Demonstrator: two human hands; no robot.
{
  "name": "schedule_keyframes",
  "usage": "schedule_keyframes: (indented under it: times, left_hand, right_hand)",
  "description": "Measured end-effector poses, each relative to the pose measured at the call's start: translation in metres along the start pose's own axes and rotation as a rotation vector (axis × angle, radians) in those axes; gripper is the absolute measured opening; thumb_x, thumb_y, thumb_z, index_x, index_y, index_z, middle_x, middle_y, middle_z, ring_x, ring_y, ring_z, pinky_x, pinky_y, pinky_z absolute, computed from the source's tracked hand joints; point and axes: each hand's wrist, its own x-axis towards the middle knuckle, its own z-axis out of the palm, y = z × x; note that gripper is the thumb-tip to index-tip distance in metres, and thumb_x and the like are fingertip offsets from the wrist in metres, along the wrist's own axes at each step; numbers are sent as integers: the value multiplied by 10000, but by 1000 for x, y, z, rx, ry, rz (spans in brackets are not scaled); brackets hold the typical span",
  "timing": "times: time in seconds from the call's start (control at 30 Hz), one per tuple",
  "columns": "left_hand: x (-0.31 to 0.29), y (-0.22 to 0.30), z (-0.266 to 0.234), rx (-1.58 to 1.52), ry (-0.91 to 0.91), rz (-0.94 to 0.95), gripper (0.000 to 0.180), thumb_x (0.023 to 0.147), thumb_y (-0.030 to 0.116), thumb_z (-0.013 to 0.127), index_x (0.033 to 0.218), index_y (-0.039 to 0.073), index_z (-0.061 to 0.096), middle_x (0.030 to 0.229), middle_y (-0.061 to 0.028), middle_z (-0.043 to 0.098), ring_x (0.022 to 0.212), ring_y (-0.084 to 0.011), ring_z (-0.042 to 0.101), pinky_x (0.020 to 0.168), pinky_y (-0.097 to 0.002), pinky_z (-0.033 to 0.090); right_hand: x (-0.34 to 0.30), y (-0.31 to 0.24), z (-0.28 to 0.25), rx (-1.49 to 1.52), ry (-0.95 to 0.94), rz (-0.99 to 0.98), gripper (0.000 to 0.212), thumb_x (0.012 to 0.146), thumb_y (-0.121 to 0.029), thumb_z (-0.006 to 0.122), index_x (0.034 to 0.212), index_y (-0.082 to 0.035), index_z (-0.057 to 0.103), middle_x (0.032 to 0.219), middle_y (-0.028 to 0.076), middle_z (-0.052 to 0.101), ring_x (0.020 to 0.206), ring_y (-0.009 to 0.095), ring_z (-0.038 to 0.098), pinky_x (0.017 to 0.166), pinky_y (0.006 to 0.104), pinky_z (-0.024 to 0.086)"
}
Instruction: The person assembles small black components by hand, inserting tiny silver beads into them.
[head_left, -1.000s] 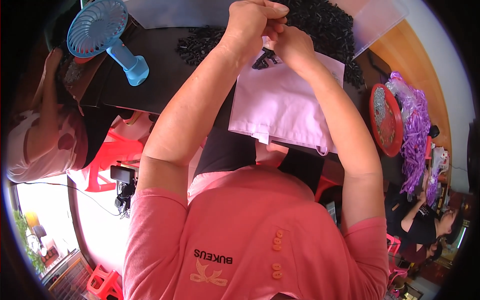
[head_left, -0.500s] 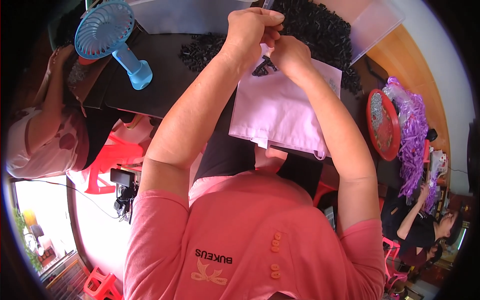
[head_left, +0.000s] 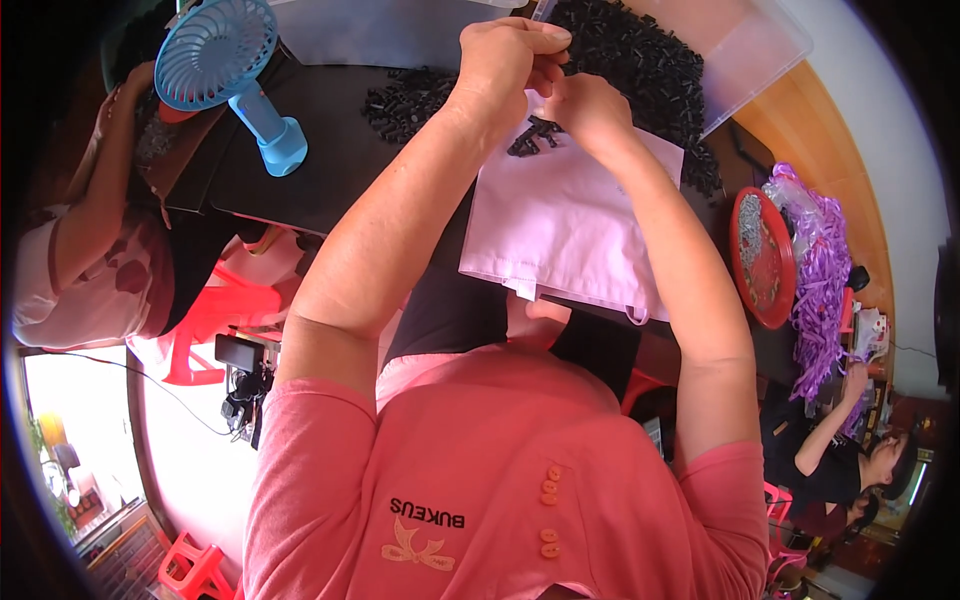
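Observation:
My left hand [head_left: 508, 60] is raised over the far part of the pink cloth [head_left: 560, 220], its thumb and fingers pinched together. Just to the right and a little nearer, my right hand [head_left: 588, 108] is closed, fingers curled inward. Whatever either hand pinches is hidden by the fingers or too small to name. Below them, a few small black plastic pieces [head_left: 535, 138] lie on the cloth. A large heap of the same black pieces [head_left: 640, 70] spreads just beyond my right hand, and a smaller pile [head_left: 408, 105] lies left of my left wrist.
A blue fan [head_left: 262, 120] stands at the left on the dark table [head_left: 300, 195]. Clear plastic bins [head_left: 380, 35] line the back. At the right sit a red tray [head_left: 765, 260] of small metallic pieces and a purple ribbon bundle [head_left: 822, 270]. Other people sit left and right.
My hands stay close together in nearly the same pose, with only a slight shift of the right hand. The whole view has moved a little. The person at the right has moved an arm.

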Motion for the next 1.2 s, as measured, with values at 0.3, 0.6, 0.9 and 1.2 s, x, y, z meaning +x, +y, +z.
schedule_keyframes:
  times: [0.3,0.6,0.9,1.2]
  left_hand:
    - [1,-1,-2,-2,7,-25,109,867,55,633,893,-47,658,748,-94,618,600,-151,559,530,-276,447]
    - [-1,-3,1,-1,9,-66,115,858,50,633,916,-48,651,762,-100,621,629,-155,570,544,-274,449]
    - [1,-9,5,75,4,-25,147,868,83,633,931,-46,666,786,-90,617,649,-148,555,558,-274,437]
    - [-11,-27,21,183,-144,-77,106,818,45,692,850,-53,666,720,-96,644,565,-148,573,438,-271,438]
  right_hand:
    - [0,10,2,77,-1,-38,175,762,-156,646,928,-152,703,928,95,696,900,319,656,777,422,511]
    - [-7,17,17,-119,217,-431,161,805,-112,589,963,-116,618,891,59,667,853,297,639,736,414,498]
    - [-12,33,30,163,423,-370,123,784,-109,661,902,-100,697,944,53,685,842,258,649,749,378,484]
    - [-47,44,-21,1426,314,0,115,856,-68,650,951,-33,703,836,18,667,760,98,613,707,224,454]
